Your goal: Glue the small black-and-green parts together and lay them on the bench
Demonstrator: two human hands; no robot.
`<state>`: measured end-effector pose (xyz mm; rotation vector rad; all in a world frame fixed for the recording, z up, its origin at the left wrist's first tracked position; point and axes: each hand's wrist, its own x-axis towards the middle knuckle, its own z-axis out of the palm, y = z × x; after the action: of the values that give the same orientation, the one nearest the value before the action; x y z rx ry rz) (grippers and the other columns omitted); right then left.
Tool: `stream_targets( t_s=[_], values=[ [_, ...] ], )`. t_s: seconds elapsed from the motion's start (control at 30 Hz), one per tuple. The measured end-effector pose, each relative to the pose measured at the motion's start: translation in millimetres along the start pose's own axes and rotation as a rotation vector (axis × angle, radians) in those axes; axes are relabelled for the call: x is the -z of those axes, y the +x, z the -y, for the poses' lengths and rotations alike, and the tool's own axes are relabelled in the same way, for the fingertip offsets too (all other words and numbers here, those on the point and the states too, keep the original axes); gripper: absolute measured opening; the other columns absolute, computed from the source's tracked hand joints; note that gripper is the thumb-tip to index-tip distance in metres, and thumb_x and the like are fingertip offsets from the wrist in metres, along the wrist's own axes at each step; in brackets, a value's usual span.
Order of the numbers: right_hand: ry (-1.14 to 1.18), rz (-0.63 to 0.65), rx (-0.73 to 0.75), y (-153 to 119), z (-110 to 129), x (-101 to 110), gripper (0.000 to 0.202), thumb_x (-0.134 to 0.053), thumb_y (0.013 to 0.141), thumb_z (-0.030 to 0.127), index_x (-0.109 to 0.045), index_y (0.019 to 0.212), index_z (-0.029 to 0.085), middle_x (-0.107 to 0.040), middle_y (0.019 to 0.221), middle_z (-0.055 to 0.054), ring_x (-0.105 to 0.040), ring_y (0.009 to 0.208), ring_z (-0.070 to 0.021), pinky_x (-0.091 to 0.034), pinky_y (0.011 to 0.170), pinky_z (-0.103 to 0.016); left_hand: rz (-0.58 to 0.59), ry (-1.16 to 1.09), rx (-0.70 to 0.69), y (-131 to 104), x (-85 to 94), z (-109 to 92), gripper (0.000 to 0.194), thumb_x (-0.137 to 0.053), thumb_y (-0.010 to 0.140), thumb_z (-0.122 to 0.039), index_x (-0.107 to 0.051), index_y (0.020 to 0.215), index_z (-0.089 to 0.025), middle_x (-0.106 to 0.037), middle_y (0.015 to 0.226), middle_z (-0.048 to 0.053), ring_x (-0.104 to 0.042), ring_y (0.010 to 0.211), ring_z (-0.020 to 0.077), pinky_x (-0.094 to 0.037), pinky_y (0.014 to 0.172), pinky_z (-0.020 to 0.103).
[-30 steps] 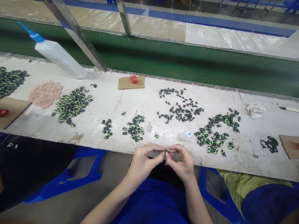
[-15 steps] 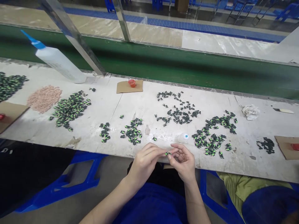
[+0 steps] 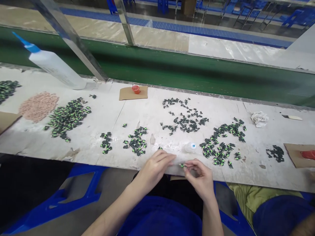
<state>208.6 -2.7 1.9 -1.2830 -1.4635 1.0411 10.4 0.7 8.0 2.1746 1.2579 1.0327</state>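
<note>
A small black-and-green piece [image 3: 182,165] is pinched in the fingertips of my right hand [image 3: 202,178], just above the table's front edge. Close by on the left is my left hand [image 3: 155,165], its fingers stretched out and apart from the piece; its thumb is mostly hidden. Beyond my right hand stands a small clear bottle with a blue tip [image 3: 190,147]. Similar black-and-green pieces lie in a heap [image 3: 136,141] past my left hand and in a larger spread [image 3: 219,146] to the right. Small dark parts [image 3: 188,123] are scattered further back.
A red cup [image 3: 136,89] rests on cardboard [image 3: 125,94] at the back. Left are a large white bottle [image 3: 57,68], pink parts [image 3: 38,106] and another black-and-green heap [image 3: 69,118]. Crumpled tissue [image 3: 259,119], a blade [image 3: 292,117] and black parts [image 3: 275,153] lie right. Another person [image 3: 278,213] sits at lower right.
My hands have drawn apart. My left hand has come off the black-and-green piece, and my right hand has moved slightly right and nearer me with it. The view has shifted a little.
</note>
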Motion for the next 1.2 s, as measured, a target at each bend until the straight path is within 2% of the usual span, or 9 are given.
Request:
stream_targets(
  t_s=[0.13,0.2,0.37,0.5,0.6,0.67,0.77,0.97,1.2],
  values=[
    [-0.408,-0.377,0.129,7,-5,36,0.011,-0.066,0.081,0.027,-0.069,0.09,0.021,-0.07,0.086,-0.006,-0.065,0.07,-0.0186,-0.058,0.068,-0.035,0.02,0.247,0.036,3,12.7,22,0.034,-0.043,0.091,-0.005,-0.064,0.112,-0.021,-0.069,0.108,0.01,-0.058,0.098,0.0237,-0.055,0.079,0.041],
    [-0.569,-0.46,0.245,13,-7,44,0.018,-0.067,0.082,0.029,-0.068,0.097,0.021,-0.07,0.097,-0.009,-0.065,0.087,-0.0233,-0.055,0.082,-0.043,0.089,0.331,0.054,4,16.6,31,0.035,-0.044,0.089,-0.003,-0.066,0.108,-0.021,-0.068,0.105,0.009,-0.057,0.097,0.0241,-0.054,0.079,0.04],
    [-0.723,-0.26,0.347,26,-12,26,0.041,-0.069,0.08,0.043,-0.062,0.114,0.021,-0.066,0.11,-0.013,-0.05,0.114,-0.0321,-0.045,0.095,-0.054,0.156,0.334,0.112,2,15.1,39,0.038,-0.042,0.087,-0.002,-0.069,0.104,-0.022,-0.065,0.091,0.006,-0.058,0.084,0.0198,-0.05,0.07,0.032],
    [-0.639,-0.149,0.278,34,-14,7,0.025,-0.064,0.084,0.038,-0.06,0.103,0.023,-0.062,0.12,-0.013,-0.041,0.126,-0.0334,-0.041,0.098,-0.057,0.085,0.252,0.202,0,12.3,36,0.025,-0.049,0.09,-0.012,-0.071,0.092,-0.024,-0.066,0.086,0.004,-0.06,0.082,0.0199,-0.046,0.072,0.033],
    [-0.415,-0.073,0.212,34,-10,2,0.022,-0.066,0.082,0.032,-0.053,0.097,0.023,-0.062,0.125,-0.013,-0.042,0.13,-0.0312,-0.041,0.101,-0.055,0.005,0.233,0.302,-3,9.7,32,0.013,-0.06,0.088,-0.02,-0.069,0.08,-0.023,-0.07,0.08,0.001,-0.062,0.08,0.0207,-0.04,0.077,0.037],
    [-0.205,-0.045,0.146,30,-8,0,0.024,-0.067,0.08,0.03,-0.049,0.094,0.023,-0.068,0.116,-0.011,-0.055,0.12,-0.0282,-0.047,0.096,-0.049,-0.064,0.261,0.363,-7,8.2,29,0.013,-0.063,0.086,-0.023,-0.067,0.074,-0.022,-0.072,0.077,0.0,-0.062,0.078,0.0209,-0.037,0.078,0.039],
    [0.046,-0.085,0.032,24,-10,-2,0.026,-0.071,0.075,0.032,-0.055,0.093,0.023,-0.072,0.091,-0.006,-0.069,0.086,-0.023,-0.055,0.073,-0.036,-0.139,0.324,0.404,-11,8.5,25,0.015,-0.067,0.085,-0.027,-0.066,0.071,-0.021,-0.072,0.074,0.001,-0.061,0.08,0.0221,-0.036,0.078,0.039],
    [0.322,-0.246,-0.098,24,-15,-15,0.03,-0.07,0.072,0.037,-0.07,0.095,0.018,-0.07,0.083,-0.006,-0.06,0.059,-0.0159,-0.045,0.049,-0.027,-0.159,0.184,0.347,-19,9.2,30,0.014,-0.073,0.079,-0.027,-0.068,0.091,-0.022,-0.073,0.09,0.003,-0.061,0.09,0.0231,-0.047,0.078,0.036],
    [0.196,-0.134,-0.143,32,-2,-29,0.022,-0.068,0.073,0.038,-0.068,0.077,0.017,-0.061,0.056,0.001,-0.052,0.045,-0.0129,-0.043,0.043,-0.025,-0.218,0.061,0.387,-20,2.1,35,0.012,-0.064,0.087,-0.024,-0.068,0.099,-0.024,-0.075,0.086,0.001,-0.069,0.081,0.0189,-0.051,0.077,0.034]
  ],
)
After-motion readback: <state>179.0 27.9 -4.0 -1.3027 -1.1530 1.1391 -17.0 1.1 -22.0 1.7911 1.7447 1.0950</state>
